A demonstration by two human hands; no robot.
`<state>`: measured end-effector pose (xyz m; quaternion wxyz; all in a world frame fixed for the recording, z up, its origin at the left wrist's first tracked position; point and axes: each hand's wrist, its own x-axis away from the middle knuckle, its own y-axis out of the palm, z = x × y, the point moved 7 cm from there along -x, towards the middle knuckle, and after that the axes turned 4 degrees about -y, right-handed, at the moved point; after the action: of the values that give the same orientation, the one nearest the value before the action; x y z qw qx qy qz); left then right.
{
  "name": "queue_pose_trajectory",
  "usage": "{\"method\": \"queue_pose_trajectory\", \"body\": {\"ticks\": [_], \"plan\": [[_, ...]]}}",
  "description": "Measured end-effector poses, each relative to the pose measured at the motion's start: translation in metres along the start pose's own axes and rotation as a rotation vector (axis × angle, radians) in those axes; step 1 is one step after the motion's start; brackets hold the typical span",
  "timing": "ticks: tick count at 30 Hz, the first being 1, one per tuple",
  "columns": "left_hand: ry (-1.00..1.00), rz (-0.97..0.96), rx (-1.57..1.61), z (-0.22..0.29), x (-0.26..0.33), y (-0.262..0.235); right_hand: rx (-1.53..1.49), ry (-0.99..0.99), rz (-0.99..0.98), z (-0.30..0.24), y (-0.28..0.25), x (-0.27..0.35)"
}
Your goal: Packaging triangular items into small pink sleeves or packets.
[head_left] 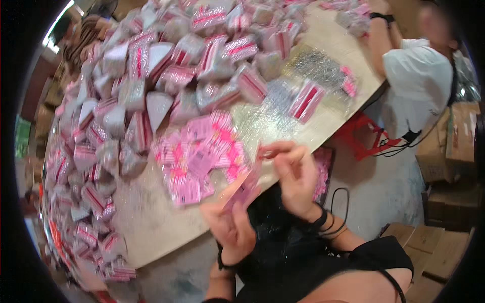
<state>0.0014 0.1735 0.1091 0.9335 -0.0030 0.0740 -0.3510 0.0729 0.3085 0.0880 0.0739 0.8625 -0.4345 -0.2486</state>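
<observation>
My left hand [230,224] and my right hand [293,177] both hold one pink card [245,188] just off the table's near edge, above my lap. The left hand grips its lower end, the right hand pinches its upper end. On the wooden table [151,222] right behind them lies a loose heap of pink printed cards [199,156]. Motion blur softens both hands.
A big pile of folded pink-and-white wrapped packs [131,86] covers the table's far and left side. Clear plastic bags [313,68] lie at the right. A person in a white shirt [417,81] works at the far right by a red stool [361,134]. Cardboard boxes [449,146] stand on the floor.
</observation>
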Motion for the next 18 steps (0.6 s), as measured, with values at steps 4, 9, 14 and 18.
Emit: {"method": "queue_pose_trajectory", "body": {"ticks": [4,9,14,18], "plan": [[-0.057,0.093,0.095,-0.006,0.007,-0.007,0.014,0.006,0.064,0.0,-0.002,-0.002],[-0.075,0.088,0.378,-0.009,0.011,-0.01,0.049,0.07,0.024,0.003,-0.002,0.004],[0.069,-0.102,-0.022,-0.005,0.013,-0.009,-0.163,0.197,-0.183,0.011,0.008,0.013],[0.004,-0.044,0.394,-0.012,0.008,-0.003,0.243,-0.185,-0.597,-0.018,0.033,0.017]]}}
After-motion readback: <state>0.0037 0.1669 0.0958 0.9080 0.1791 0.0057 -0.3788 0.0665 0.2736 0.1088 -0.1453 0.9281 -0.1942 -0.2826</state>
